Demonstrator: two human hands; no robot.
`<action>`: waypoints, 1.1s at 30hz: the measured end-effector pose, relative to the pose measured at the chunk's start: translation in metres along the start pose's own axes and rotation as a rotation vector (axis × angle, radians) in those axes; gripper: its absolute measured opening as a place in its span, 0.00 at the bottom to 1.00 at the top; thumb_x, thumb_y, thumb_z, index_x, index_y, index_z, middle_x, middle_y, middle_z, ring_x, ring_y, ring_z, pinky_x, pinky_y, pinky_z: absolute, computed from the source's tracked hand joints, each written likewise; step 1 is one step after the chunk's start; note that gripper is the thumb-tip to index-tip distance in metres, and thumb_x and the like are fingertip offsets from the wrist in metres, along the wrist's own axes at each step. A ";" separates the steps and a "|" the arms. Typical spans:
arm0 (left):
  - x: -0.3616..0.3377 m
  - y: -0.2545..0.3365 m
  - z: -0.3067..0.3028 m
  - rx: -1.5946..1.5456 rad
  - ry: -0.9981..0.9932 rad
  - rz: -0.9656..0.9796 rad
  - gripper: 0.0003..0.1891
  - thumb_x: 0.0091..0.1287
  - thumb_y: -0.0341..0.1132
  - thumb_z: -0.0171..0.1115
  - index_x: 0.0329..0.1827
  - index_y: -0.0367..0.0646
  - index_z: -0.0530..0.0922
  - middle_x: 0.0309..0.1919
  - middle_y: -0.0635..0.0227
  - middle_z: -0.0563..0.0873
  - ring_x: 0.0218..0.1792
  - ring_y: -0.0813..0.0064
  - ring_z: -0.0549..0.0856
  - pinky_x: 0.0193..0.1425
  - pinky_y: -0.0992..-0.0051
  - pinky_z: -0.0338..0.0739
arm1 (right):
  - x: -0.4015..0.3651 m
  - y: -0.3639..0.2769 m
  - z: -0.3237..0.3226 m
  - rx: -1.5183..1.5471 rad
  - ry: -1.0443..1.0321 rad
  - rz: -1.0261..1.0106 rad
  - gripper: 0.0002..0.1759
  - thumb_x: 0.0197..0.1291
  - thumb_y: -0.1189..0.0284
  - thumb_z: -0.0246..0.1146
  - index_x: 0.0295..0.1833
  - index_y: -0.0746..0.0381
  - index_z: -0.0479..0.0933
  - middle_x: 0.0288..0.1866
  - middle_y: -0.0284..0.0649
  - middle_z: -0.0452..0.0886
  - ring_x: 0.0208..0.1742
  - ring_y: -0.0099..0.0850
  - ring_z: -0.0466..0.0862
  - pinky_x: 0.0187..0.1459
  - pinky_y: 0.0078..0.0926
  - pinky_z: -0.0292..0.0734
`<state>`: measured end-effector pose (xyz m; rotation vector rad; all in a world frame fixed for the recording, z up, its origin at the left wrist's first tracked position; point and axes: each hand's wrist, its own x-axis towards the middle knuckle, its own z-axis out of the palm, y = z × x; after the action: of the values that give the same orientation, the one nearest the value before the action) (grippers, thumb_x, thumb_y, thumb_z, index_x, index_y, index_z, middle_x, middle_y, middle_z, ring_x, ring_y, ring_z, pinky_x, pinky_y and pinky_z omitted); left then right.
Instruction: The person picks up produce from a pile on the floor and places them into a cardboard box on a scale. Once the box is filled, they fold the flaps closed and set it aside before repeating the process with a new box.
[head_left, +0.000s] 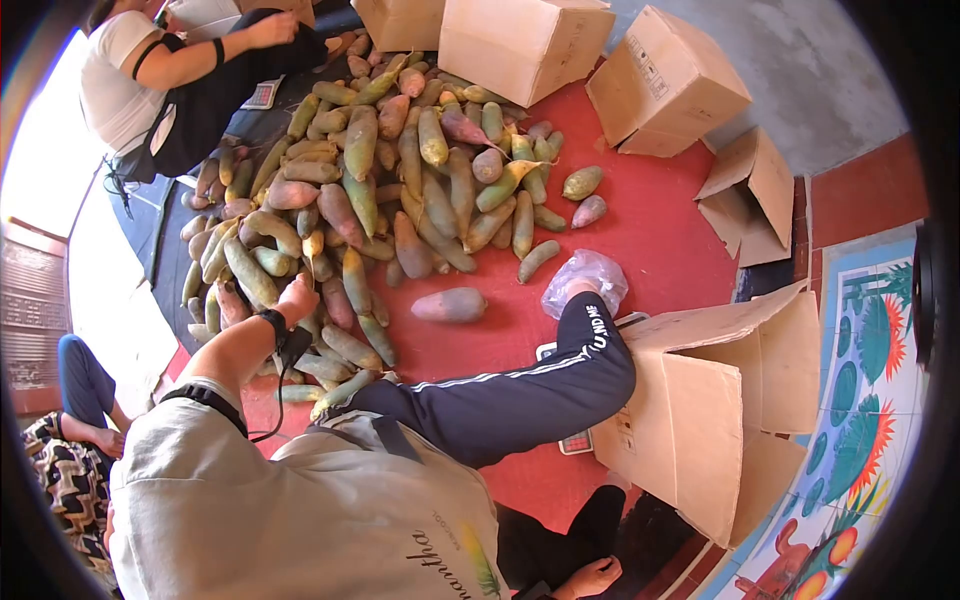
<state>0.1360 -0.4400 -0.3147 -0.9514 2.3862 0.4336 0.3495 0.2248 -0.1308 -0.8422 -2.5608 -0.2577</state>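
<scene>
My left hand [296, 301], with a black strap and small device at the wrist, reaches into a big heap of long radish-like vegetables [360, 145]. The vegetables are green, yellowish and dusty pink. Its fingers are closed at the tapered neck of a yellowish vegetable [314, 244]; the grip itself is partly hidden. Down at the bottom edge, far from the heap, my right hand [590, 578] lies by dark trousers with its fingers curled and nothing visible in them. A single pinkish vegetable [449, 305] lies apart on the red floor.
Open cardboard boxes [655, 80] line the back, and a larger one [690, 400] stands on the right. My bent leg [500, 405] crosses the middle; clear plastic [585, 282] wraps its foot. Scales [576, 443] show near it. Other people [150, 80] sit at left.
</scene>
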 end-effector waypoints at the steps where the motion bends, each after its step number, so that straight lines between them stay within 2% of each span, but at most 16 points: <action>1: 0.001 0.004 -0.001 -0.015 -0.017 0.012 0.27 0.59 0.38 0.56 0.61 0.37 0.64 0.49 0.49 0.80 0.52 0.56 0.80 0.56 0.65 0.74 | -0.002 0.004 0.002 0.002 0.013 -0.021 0.08 0.58 0.70 0.60 0.35 0.64 0.80 0.33 0.45 0.81 0.33 0.42 0.81 0.35 0.37 0.78; 2: 0.000 0.007 -0.004 -0.045 0.019 0.003 0.20 0.59 0.37 0.55 0.53 0.37 0.73 0.45 0.51 0.82 0.50 0.56 0.81 0.53 0.64 0.76 | -0.003 0.009 0.006 -0.005 0.015 -0.018 0.08 0.58 0.70 0.60 0.35 0.64 0.80 0.33 0.45 0.81 0.33 0.42 0.81 0.35 0.37 0.78; 3: 0.022 -0.001 0.012 -0.045 0.014 0.009 0.20 0.59 0.37 0.55 0.53 0.37 0.73 0.45 0.51 0.82 0.50 0.56 0.81 0.53 0.64 0.76 | -0.006 0.019 0.014 0.030 -0.033 -0.007 0.08 0.58 0.73 0.56 0.36 0.66 0.78 0.34 0.47 0.79 0.36 0.44 0.79 0.38 0.38 0.76; 5: 0.067 -0.016 0.043 0.275 0.038 0.232 0.12 0.60 0.35 0.54 0.41 0.39 0.80 0.41 0.55 0.84 0.46 0.58 0.83 0.49 0.64 0.78 | -0.006 0.025 0.017 0.063 -0.079 0.007 0.08 0.59 0.75 0.53 0.38 0.69 0.75 0.35 0.48 0.77 0.38 0.46 0.77 0.41 0.38 0.73; 6: 0.069 -0.018 0.050 0.135 0.158 0.201 0.10 0.59 0.33 0.54 0.36 0.42 0.83 0.38 0.59 0.86 0.42 0.62 0.85 0.46 0.67 0.80 | -0.006 0.024 0.017 0.066 -0.086 0.013 0.08 0.59 0.75 0.53 0.38 0.69 0.75 0.35 0.48 0.77 0.38 0.46 0.77 0.41 0.38 0.73; 7: 0.074 -0.022 0.053 0.135 0.157 0.202 0.10 0.59 0.33 0.54 0.36 0.42 0.83 0.38 0.59 0.86 0.42 0.62 0.85 0.46 0.67 0.80 | -0.006 0.023 0.016 0.069 -0.094 0.018 0.08 0.59 0.75 0.53 0.38 0.68 0.75 0.35 0.48 0.77 0.39 0.46 0.77 0.41 0.38 0.73; 9: 0.075 -0.021 0.047 0.710 0.118 0.488 0.10 0.58 0.33 0.55 0.38 0.44 0.84 0.39 0.62 0.86 0.41 0.66 0.85 0.44 0.70 0.80 | -0.006 0.024 0.016 0.071 -0.083 0.007 0.08 0.59 0.75 0.53 0.38 0.68 0.75 0.35 0.48 0.77 0.38 0.46 0.77 0.41 0.38 0.73; 12: 0.046 -0.007 0.020 0.811 0.116 0.481 0.10 0.57 0.34 0.56 0.38 0.46 0.84 0.39 0.65 0.86 0.41 0.68 0.86 0.42 0.72 0.81 | -0.002 0.005 0.006 0.020 -0.040 -0.003 0.08 0.58 0.73 0.57 0.36 0.66 0.78 0.34 0.47 0.79 0.36 0.44 0.79 0.39 0.38 0.76; 19: 0.006 0.012 -0.016 0.721 -0.046 0.610 0.09 0.54 0.36 0.59 0.33 0.46 0.85 0.34 0.70 0.87 0.38 0.68 0.86 0.36 0.68 0.81 | 0.008 -0.012 -0.006 -0.018 -0.043 0.005 0.09 0.58 0.70 0.59 0.34 0.64 0.80 0.33 0.45 0.81 0.35 0.42 0.81 0.37 0.38 0.78; 21: -0.043 0.045 -0.032 0.607 -0.162 0.795 0.08 0.55 0.34 0.58 0.33 0.48 0.84 0.34 0.73 0.87 0.38 0.66 0.86 0.38 0.70 0.81 | 0.007 -0.010 -0.003 -0.014 -0.022 0.000 0.09 0.58 0.70 0.59 0.35 0.64 0.80 0.33 0.45 0.81 0.35 0.42 0.81 0.37 0.38 0.78; 22: -0.014 0.018 0.015 0.528 -0.094 1.061 0.09 0.57 0.34 0.56 0.38 0.51 0.83 0.38 0.72 0.86 0.41 0.66 0.85 0.40 0.69 0.81 | 0.007 -0.009 -0.001 -0.011 -0.007 -0.007 0.09 0.58 0.70 0.59 0.35 0.64 0.80 0.33 0.45 0.81 0.34 0.42 0.81 0.37 0.38 0.78; 23: -0.037 0.042 0.014 0.758 -0.194 0.881 0.11 0.58 0.35 0.55 0.41 0.53 0.82 0.40 0.70 0.85 0.43 0.67 0.84 0.43 0.68 0.80 | 0.006 -0.008 -0.001 -0.013 -0.005 -0.006 0.09 0.58 0.70 0.59 0.35 0.64 0.80 0.33 0.45 0.81 0.34 0.42 0.81 0.37 0.38 0.78; 25: -0.061 0.062 0.008 0.659 -0.283 0.822 0.10 0.60 0.35 0.54 0.40 0.54 0.82 0.38 0.68 0.85 0.43 0.66 0.84 0.45 0.67 0.79 | 0.003 -0.003 0.000 -0.016 -0.058 0.064 0.09 0.58 0.70 0.59 0.35 0.64 0.80 0.33 0.45 0.81 0.35 0.42 0.81 0.37 0.37 0.78; 28: -0.062 0.067 0.013 0.348 -0.371 0.800 0.11 0.60 0.34 0.53 0.41 0.54 0.82 0.38 0.69 0.84 0.42 0.65 0.83 0.46 0.67 0.77 | 0.001 0.002 0.000 -0.018 -0.015 -0.022 0.09 0.58 0.69 0.60 0.35 0.64 0.80 0.33 0.45 0.81 0.34 0.42 0.81 0.37 0.37 0.78; 31: -0.058 0.077 0.005 0.371 -0.389 0.913 0.10 0.59 0.34 0.54 0.41 0.53 0.82 0.37 0.70 0.84 0.41 0.65 0.83 0.45 0.68 0.77 | -0.009 0.032 0.024 0.040 -0.003 -0.088 0.08 0.58 0.75 0.54 0.37 0.69 0.75 0.34 0.48 0.76 0.38 0.46 0.77 0.40 0.38 0.73; 33: -0.049 0.079 -0.001 0.324 -0.349 0.876 0.11 0.57 0.35 0.56 0.42 0.54 0.82 0.38 0.73 0.83 0.43 0.67 0.82 0.46 0.70 0.76 | -0.003 0.008 0.007 0.013 0.010 -0.051 0.08 0.57 0.73 0.57 0.36 0.67 0.77 0.34 0.47 0.78 0.36 0.44 0.79 0.38 0.38 0.76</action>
<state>0.1101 -0.3589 -0.2777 0.3327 2.3221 0.4466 0.3544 0.2320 -0.1385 -0.7691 -2.5745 -0.2595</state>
